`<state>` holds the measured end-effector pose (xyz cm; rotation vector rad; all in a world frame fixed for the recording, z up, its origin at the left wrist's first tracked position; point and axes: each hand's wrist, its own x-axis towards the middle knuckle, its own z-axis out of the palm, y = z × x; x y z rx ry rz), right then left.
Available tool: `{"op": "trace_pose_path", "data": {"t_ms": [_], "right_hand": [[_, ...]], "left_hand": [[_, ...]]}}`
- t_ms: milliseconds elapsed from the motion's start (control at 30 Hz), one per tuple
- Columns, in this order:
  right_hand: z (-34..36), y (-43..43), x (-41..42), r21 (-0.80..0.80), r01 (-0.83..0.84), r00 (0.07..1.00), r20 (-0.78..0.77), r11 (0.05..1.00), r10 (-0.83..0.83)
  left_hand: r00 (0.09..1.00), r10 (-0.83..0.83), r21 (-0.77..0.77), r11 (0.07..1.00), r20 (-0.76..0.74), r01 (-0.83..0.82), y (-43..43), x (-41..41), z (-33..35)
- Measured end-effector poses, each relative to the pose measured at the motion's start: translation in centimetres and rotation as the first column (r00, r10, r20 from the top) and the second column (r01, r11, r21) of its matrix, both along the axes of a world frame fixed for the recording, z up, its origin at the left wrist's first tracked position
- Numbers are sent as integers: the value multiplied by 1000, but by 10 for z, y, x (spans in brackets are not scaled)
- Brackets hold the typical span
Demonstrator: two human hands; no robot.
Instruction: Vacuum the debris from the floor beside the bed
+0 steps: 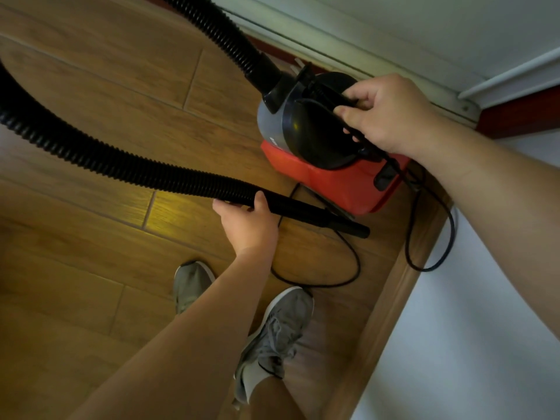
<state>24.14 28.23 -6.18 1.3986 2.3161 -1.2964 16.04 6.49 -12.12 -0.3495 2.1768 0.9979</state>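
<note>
A red and black canister vacuum stands on the wooden floor near the wall. My right hand grips the black carrying handle on top of it. A black ribbed hose leaves the vacuum's front, loops out of view at the left and comes back. My left hand holds the hose where it joins the smooth black nozzle tube, which points right and ends just in front of the vacuum's base. No debris shows on the floor.
The black power cord lies in loops on the floor to the right of my grey shoes. A wooden skirting board and white wall run along the right. A white door frame stands behind the vacuum.
</note>
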Motion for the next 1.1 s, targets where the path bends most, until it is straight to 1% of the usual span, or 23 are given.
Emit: {"op": "trace_pose_path", "data": {"t_ms": [133, 300, 533, 867, 967, 1067, 1100], "right_hand": [[2, -1, -1, 80, -1, 999, 35, 997, -2], [9, -4, -1, 97, 49, 997, 58, 994, -55], [26, -13, -5, 121, 61, 993, 89, 991, -72], [50, -33, -14, 158, -20, 990, 138, 987, -2], [61, -42, -14, 154, -45, 986, 165, 987, 19], [71, -54, -13, 128, -42, 988, 151, 991, 22], [73, -57, -13, 135, -45, 989, 148, 990, 25]], "left_hand": [[1000, -2, 1, 1000, 8, 2, -4, 5, 8], [1000, 12, 16, 1000, 21, -12, -10, 4, 18], [999, 19, 13, 1000, 37, -19, -28, -4, 35], [997, 55, 36, 998, 60, -57, -53, -21, 65], [997, 56, 39, 998, 44, -58, -62, -24, 78], [998, 54, 56, 997, 35, -56, -72, -26, 92], [999, 51, 35, 998, 16, -52, -73, -26, 100]]}}
